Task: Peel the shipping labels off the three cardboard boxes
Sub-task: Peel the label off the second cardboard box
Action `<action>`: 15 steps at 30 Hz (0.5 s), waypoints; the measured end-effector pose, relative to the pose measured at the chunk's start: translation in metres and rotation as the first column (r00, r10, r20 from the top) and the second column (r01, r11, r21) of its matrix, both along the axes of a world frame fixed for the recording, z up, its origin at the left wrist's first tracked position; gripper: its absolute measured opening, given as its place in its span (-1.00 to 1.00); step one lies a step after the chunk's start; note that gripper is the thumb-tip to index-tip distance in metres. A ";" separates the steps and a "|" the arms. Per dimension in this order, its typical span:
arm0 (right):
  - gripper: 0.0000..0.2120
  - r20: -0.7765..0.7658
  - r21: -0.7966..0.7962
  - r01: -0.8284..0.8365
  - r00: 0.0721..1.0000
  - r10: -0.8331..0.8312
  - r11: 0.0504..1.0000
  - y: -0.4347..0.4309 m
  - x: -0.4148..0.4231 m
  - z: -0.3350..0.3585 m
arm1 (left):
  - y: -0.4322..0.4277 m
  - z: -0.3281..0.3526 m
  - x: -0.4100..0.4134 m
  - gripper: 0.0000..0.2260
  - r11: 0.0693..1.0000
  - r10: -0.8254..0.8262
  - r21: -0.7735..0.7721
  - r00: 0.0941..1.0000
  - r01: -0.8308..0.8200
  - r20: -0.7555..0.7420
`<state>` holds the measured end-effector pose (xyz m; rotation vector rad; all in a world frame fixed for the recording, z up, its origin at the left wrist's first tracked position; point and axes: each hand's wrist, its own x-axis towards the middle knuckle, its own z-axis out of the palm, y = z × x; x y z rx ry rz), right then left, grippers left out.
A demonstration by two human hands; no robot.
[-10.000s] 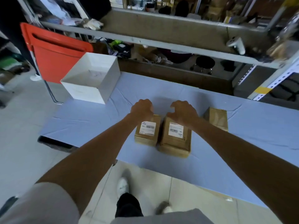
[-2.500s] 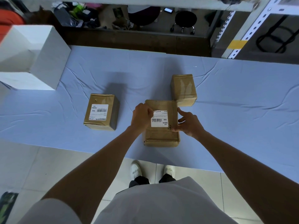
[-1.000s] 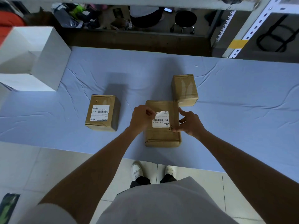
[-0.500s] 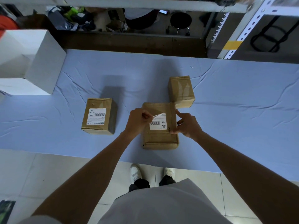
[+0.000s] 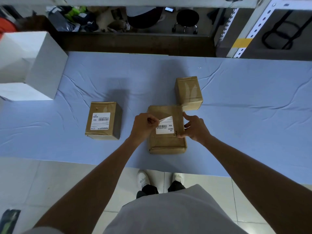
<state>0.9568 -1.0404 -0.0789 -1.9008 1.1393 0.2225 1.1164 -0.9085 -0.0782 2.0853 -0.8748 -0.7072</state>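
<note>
— Why both hands on one box?

— The left hand [image 5: 143, 125] pinches the lifted far corner of the label [image 5: 164, 129] to peel it. The right hand [image 5: 194, 127] grips the right edge of the middle box [image 5: 166, 142], I'd judge so it won't slide on the desk [image 5: 244, 115].

— And the others?

— The left box [image 5: 116, 122] sits apart, its second label [image 5: 100, 121] flat on top. The far box [image 5: 189, 92], just beside the middle one's far right corner, shows only tape.

— The white box [image 5: 43, 65]?

— It's at the desk's left end. Its inside is hidden from here, so I can't tell what it holds.
</note>
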 end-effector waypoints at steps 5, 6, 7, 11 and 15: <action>0.03 0.026 0.019 0.021 0.999 -0.022 1.000 -0.001 -0.003 0.000 | -0.001 -0.001 -0.001 -0.98 1.000 0.003 0.028 1.000 -0.004 0.021; 0.03 0.030 0.022 0.021 0.999 -0.021 1.000 -0.001 -0.003 -0.001 | -0.001 0.000 -0.001 -0.98 1.000 0.011 0.029 1.000 -0.011 0.020; 0.03 0.035 0.024 0.021 0.999 -0.021 1.000 -0.001 -0.003 -0.001 | -0.002 0.000 -0.002 -0.99 0.999 0.021 0.029 1.000 -0.022 0.017; 0.02 0.050 0.030 0.018 0.999 -0.019 0.999 -0.002 -0.003 -0.002 | -0.004 0.000 -0.005 -0.97 0.998 0.054 0.043 0.998 -0.054 0.011; 0.02 0.075 0.052 0.039 0.996 -0.043 0.998 -0.003 -0.005 -0.003 | -0.004 0.000 -0.007 -0.94 0.995 0.079 0.061 0.997 -0.079 -0.003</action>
